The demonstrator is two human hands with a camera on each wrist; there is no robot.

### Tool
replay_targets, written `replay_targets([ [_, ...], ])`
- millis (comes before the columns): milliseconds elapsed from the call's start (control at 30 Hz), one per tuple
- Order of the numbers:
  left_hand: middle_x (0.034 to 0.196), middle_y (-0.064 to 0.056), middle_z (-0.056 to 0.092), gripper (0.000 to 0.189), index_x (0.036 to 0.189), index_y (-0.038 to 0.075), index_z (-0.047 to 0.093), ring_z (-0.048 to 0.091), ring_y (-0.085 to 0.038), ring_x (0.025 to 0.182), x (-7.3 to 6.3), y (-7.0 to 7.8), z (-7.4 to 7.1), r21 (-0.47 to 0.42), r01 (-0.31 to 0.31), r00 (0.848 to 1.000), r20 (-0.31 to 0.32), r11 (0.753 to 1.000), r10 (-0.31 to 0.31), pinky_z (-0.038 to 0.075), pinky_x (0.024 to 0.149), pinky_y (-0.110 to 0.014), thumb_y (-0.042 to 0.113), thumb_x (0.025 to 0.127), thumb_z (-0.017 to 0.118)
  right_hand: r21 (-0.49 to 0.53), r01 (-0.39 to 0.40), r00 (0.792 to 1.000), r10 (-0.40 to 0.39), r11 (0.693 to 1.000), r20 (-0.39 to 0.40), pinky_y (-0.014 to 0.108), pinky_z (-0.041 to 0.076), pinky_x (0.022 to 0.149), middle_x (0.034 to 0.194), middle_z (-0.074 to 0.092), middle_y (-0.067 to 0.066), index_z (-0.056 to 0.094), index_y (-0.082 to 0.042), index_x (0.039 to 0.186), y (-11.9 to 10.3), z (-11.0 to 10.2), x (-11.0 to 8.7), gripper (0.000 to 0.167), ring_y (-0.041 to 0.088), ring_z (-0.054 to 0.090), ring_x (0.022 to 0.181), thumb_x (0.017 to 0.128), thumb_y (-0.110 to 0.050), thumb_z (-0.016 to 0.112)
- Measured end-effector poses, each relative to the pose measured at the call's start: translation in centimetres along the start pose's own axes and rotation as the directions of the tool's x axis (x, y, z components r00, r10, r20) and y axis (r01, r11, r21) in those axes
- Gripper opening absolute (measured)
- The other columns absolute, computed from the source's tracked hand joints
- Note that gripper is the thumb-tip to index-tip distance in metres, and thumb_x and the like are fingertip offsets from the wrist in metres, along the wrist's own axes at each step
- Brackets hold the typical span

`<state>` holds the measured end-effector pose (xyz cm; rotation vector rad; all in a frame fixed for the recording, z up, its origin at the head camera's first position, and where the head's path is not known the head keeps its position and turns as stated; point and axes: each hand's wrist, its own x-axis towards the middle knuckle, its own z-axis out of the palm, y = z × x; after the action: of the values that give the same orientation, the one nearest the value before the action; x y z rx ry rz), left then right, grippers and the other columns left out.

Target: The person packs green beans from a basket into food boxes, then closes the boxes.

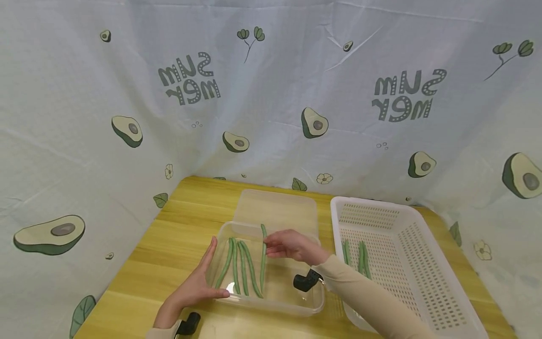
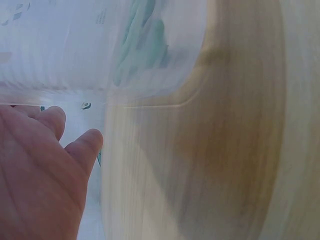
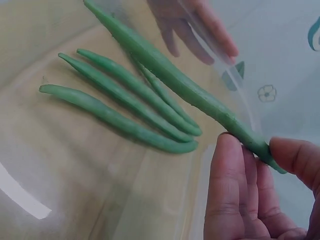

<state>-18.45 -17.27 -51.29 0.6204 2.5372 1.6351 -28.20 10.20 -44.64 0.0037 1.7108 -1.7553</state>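
Note:
My right hand (image 1: 292, 246) pinches a green bean (image 3: 175, 82) near one end, between thumb and fingers. That bean slants over the clear plastic container (image 1: 292, 308), above several other green beans (image 3: 125, 97) lying side by side in its left part. At the container's left side, my left hand (image 1: 192, 285) rests against it, fingers straight along the outer wall and thumb by the front rim. The left wrist view shows part of this hand (image 2: 45, 170) beside the container's wall (image 2: 165, 75), the beans blurred through the plastic.
A white perforated basket (image 1: 449, 249) stands to the right with a few green beans (image 1: 363, 259) in it, partly hidden by my right sleeve. Behind the container lies a translucent lid (image 1: 275, 205) on the wooden table (image 1: 139, 263). A printed curtain (image 1: 271, 94) hangs behind.

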Motion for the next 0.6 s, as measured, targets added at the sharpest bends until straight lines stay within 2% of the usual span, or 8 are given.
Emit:
replay_targets([
  [133, 0.156, -0.012, -0.014, 0.128, 0.152, 0.008, -0.009, -0.006, -0.045, 0.138, -0.01, -0.24, 0.06, 0.013, -0.018, 1.000, 0.003, 1.000, 0.018, 0.010, 0.098, -0.072, 0.023, 0.067, 0.087, -0.009, -0.006, 1.000, 0.006, 1.000, 0.015, 0.033, 0.055, 0.074, 0.078, 0.065, 0.009, 0.061, 0.010, 0.100, 0.61, 0.16, 0.05, 0.014, 0.015, 0.065, 0.068, 0.092, -0.001, 0.057],
  [367, 0.156, -0.014, -0.014, 0.129, 0.151, 0.005, -0.008, -0.005, -0.045, 0.137, -0.01, -0.21, 0.11, 0.015, -0.035, 0.999, 0.009, 0.999, 0.035, 0.010, 0.097, -0.073, 0.024, 0.067, 0.087, -0.037, -0.029, 0.999, 0.030, 0.999, 0.038, 0.033, 0.055, 0.074, 0.082, 0.066, 0.011, 0.051, 0.018, 0.115, 1.08, 0.01, -0.08, 0.031, 0.016, 0.066, 0.071, 0.095, -0.006, 0.054],
  [600, 0.156, -0.016, -0.014, 0.128, 0.151, 0.005, -0.008, -0.006, -0.045, 0.137, 0.05, -0.08, 0.05, 0.011, -0.031, 0.999, 0.006, 0.999, 0.031, 0.009, 0.097, -0.073, 0.022, 0.067, 0.087, -0.025, -0.025, 1.000, 0.026, 0.999, 0.009, 0.034, 0.055, 0.075, 0.083, 0.065, 0.011, 0.049, 0.018, 0.117, 0.71, -0.56, -0.35, 0.033, 0.016, 0.065, 0.072, 0.095, -0.006, 0.054],
])
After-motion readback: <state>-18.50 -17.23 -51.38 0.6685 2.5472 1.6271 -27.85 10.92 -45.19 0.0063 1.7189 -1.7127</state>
